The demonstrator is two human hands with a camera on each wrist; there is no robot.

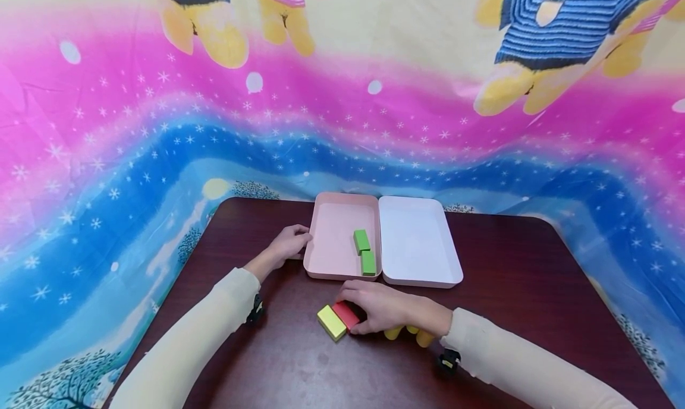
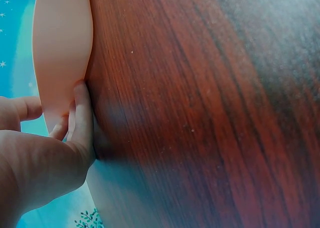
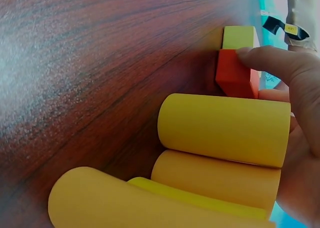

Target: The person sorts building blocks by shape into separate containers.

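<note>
Red rectangular block [image 1: 346, 314]: laid flat on the dark wood-grain table [image 1: 508, 266], near the front, just short of the trays. It is gripped by the right hand [image 1: 382, 308], whose fingers are curled over its top and sides; in the right wrist view a fingertip [image 3: 265, 55] is seen pressed on its upper edge.

Yellow-green rectangular block [image 1: 331, 322]: set touching the red block on its left side, not held.

Yellow cylinders [image 3: 225, 130]: several are stacked lengthwise beside the red block and under the palm of the right hand; only their ends are seen in the head view [image 1: 409, 333].

Pink shallow rectangular tray [image 1: 332, 260]: placed beyond the blocks. Its left wall is touched by the left hand [image 1: 289, 242], fingers lightly bent against the rim; whether the rim is pinched cannot be told.

Two green rectangular blocks [image 1: 364, 251]: laid end to end inside the pink tray, against its right wall.

White shallow rectangular tray [image 1: 417, 242]: set touching the pink tray on the right.

Backdrop: a pink and blue printed cloth [image 1: 134, 135] is hung behind the table.
</note>
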